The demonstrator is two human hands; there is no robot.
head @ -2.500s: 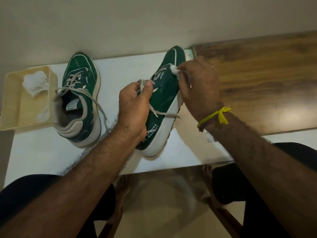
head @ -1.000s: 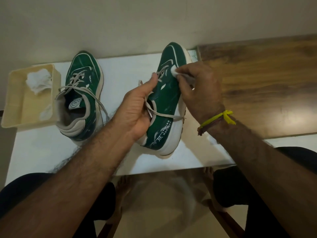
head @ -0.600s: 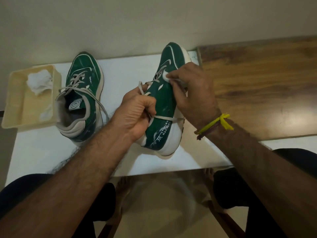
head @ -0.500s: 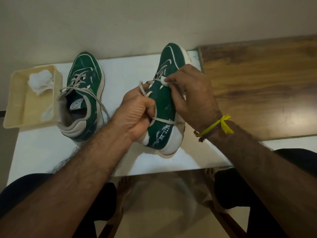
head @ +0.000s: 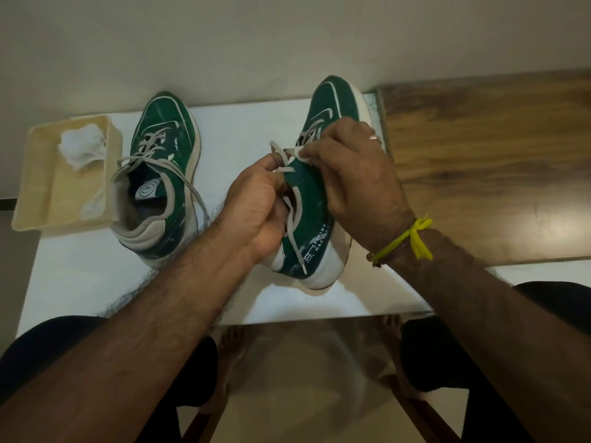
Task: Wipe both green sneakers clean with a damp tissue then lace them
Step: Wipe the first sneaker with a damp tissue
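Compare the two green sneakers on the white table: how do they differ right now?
The left green sneaker stands flat and untouched; the right green sneaker is tipped on its side, gripped by the left hand. The right hand presses a white tissue on the right one only. Both have loose grey laces.

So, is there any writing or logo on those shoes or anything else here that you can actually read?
"FLYING MACHINE", partly readable, the last letters cut off at the edge: white print on the heel side of the held green sneaker, beside a small white emblem.
Round white label on the insole of the other green sneaker: it bears a ring of print, too small and blurred to read.
The cream tray shows no text.
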